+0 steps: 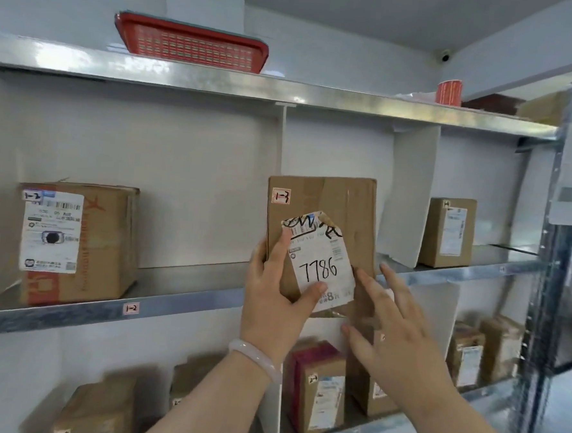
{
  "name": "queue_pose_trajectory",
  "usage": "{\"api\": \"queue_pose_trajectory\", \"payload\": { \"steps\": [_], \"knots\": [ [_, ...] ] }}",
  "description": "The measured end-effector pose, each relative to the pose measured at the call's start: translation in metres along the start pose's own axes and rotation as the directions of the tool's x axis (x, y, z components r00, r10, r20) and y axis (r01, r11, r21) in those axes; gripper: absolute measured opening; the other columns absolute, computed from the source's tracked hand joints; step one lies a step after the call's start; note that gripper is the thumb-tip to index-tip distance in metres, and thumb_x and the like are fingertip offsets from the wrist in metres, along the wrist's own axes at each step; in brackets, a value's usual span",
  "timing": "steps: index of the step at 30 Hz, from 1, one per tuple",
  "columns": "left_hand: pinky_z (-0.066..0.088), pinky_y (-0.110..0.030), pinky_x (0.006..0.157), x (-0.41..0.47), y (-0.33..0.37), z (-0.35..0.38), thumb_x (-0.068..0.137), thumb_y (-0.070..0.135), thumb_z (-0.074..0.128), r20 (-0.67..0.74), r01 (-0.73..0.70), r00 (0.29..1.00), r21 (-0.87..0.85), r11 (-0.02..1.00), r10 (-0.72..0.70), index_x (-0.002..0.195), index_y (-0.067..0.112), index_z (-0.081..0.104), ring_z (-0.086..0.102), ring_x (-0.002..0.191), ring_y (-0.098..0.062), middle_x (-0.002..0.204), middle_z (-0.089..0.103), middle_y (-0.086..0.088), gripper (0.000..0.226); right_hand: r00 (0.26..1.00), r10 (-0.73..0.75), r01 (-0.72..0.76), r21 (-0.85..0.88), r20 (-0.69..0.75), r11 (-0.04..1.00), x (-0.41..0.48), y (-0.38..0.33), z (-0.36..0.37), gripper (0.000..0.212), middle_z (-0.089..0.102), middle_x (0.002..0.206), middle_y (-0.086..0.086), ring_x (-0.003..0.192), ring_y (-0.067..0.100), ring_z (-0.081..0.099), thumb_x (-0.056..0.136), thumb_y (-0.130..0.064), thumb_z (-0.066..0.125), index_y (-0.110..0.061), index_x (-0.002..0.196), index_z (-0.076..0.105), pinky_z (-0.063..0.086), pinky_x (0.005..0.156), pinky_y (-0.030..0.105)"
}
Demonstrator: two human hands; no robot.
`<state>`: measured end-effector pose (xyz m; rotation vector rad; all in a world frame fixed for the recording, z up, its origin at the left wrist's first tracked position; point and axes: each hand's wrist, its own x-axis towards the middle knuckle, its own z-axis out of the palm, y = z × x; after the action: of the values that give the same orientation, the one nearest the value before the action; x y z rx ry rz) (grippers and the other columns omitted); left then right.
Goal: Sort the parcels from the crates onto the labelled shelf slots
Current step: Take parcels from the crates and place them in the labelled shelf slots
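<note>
Covering the lower left corner of the parcel, the left grip holds it, thumb on the white label. The right grip is spread wide just right of it; whether it touches is unclear. The parcel stands upright on the middle shelf.

Red basket, red roll

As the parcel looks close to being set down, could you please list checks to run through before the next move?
1. Tag: sticker on parcel reads 1-3: ok.
2. Slot: matching label under it: cannot tell; hands hide that edge, only the 1-2 label shows, further left.
3. Hold: left hand grip on parcel's lower left: ok.
4. Support: right hand steadying it: cannot tell; fingers spread open, contact unclear.
5. Seating: parcel's base on shelf: cannot tell, hidden.
</note>
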<state>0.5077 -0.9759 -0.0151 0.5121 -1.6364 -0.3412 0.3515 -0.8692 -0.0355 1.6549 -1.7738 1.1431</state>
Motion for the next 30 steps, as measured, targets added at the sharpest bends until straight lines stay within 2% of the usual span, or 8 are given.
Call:
{"api": "queue_pose_trajectory", "payload": {
  "steps": [3, 7, 10, 16, 20, 24, 26, 30],
  "knots": [
    [0.041, -0.033, 0.111, 0.009, 0.004, 0.055, 0.076, 0.035, 0.083, 0.003, -0.002, 1.000, -0.004, 1.000, 0.002, 0.134, 0.075, 0.015, 0.028, 0.140, -0.007, 0.152, 0.022, 0.016, 0.098, 1.000, -0.007, 0.006, -0.036, -0.014, 0.999, 0.012, 0.051, -0.008, 0.075, 0.019, 0.157, -0.010, 0.139, 0.019, 0.031, 0.078, -0.055, 0.060, -0.046, 0.144, 0.026, 0.032, 0.105, 0.039],
    [0.032, -0.015, 0.104, 0.022, 0.007, 0.135, 0.076, 0.039, 0.081, 0.007, 0.015, 1.000, -0.020, 1.000, -0.015, 0.133, 0.077, 0.012, 0.026, 0.137, -0.006, 0.141, 0.016, 0.036, 0.097, 1.000, -0.008, 0.007, -0.076, -0.024, 0.997, 0.032, 0.122, -0.016, 0.075, 0.021, 0.155, -0.006, 0.136, 0.019, 0.030, 0.078, -0.055, 0.058, -0.044, 0.145, 0.026, 0.027, 0.103, 0.038],
    [0.031, -0.022, 0.107, 0.033, 0.007, 0.186, 0.076, 0.040, 0.081, -0.001, 0.009, 1.000, 0.003, 1.000, -0.009, 0.133, 0.077, 0.012, 0.023, 0.139, -0.007, 0.144, 0.020, 0.029, 0.096, 1.000, 0.020, -0.020, -0.082, -0.010, 0.996, 0.044, 0.167, -0.020, 0.076, 0.016, 0.156, -0.008, 0.137, 0.014, 0.019, 0.081, -0.053, 0.061, -0.047, 0.145, 0.022, 0.021, 0.103, 0.036],
    [0.032, -0.040, 0.116, 0.054, -0.012, 0.249, 0.078, 0.042, 0.079, -0.015, 0.083, 0.997, 0.164, 0.983, -0.081, 0.135, 0.074, 0.010, 0.025, 0.142, -0.017, 0.154, 0.020, 0.014, 0.095, 0.991, 0.018, -0.005, -0.096, 0.134, 0.995, 0.072, 0.238, -0.013, 0.076, -0.010, 0.157, -0.020, 0.146, 0.012, 0.001, 0.084, -0.068, 0.046, -0.068, 0.129, -0.016, 0.015, 0.118, 0.044],
    [0.029, -0.036, 0.115, 0.057, -0.033, 0.271, 0.079, 0.039, 0.080, -0.030, 0.091, 0.996, 0.238, 0.967, -0.087, 0.137, 0.068, 0.013, 0.025, 0.142, -0.017, 0.156, 0.022, 0.006, 0.093, 0.987, -0.033, 0.040, -0.044, 0.155, 0.998, 0.083, 0.270, 0.004, 0.070, -0.012, 0.154, -0.027, 0.142, -0.001, -0.006, 0.082, -0.074, 0.035, -0.068, 0.132, -0.013, 0.005, 0.113, 0.034],
    [0.033, -0.046, 0.116, 0.062, -0.055, 0.282, 0.079, 0.033, 0.081, -0.061, 0.132, 0.991, 0.261, 0.956, -0.120, 0.142, 0.060, 0.017, 0.025, 0.145, -0.021, 0.158, 0.021, -0.001, 0.094, 0.980, -0.092, 0.099, -0.034, 0.174, 0.994, 0.087, 0.287, 0.018, 0.075, -0.010, 0.149, -0.032, 0.127, -0.019, -0.026, 0.086, -0.065, 0.049, -0.061, 0.140, -0.003, -0.006, 0.102, 0.017],
    [0.033, -0.048, 0.116, 0.066, -0.065, 0.286, 0.078, 0.032, 0.081, -0.071, 0.153, 0.988, 0.279, 0.948, -0.138, 0.145, 0.060, 0.017, 0.025, 0.145, -0.023, 0.159, 0.020, -0.001, 0.096, 0.979, -0.089, 0.096, -0.034, 0.184, 0.995, 0.090, 0.292, 0.023, 0.077, 0.007, 0.152, -0.026, 0.132, -0.017, -0.015, 0.085, -0.062, 0.055, -0.057, 0.143, 0.003, -0.001, 0.099, 0.017],
    [0.031, -0.045, 0.117, 0.071, -0.080, 0.291, 0.074, 0.029, 0.085, -0.098, 0.163, 0.985, 0.302, 0.939, -0.140, 0.147, 0.054, 0.020, 0.029, 0.142, -0.024, 0.157, 0.024, -0.006, 0.101, 0.987, -0.131, 0.129, 0.023, 0.097, 0.991, 0.096, 0.301, 0.034, 0.076, 0.035, 0.149, -0.012, 0.131, 0.006, 0.029, 0.082, -0.053, 0.065, -0.046, 0.145, 0.024, 0.024, 0.095, 0.023]
  ]
}}
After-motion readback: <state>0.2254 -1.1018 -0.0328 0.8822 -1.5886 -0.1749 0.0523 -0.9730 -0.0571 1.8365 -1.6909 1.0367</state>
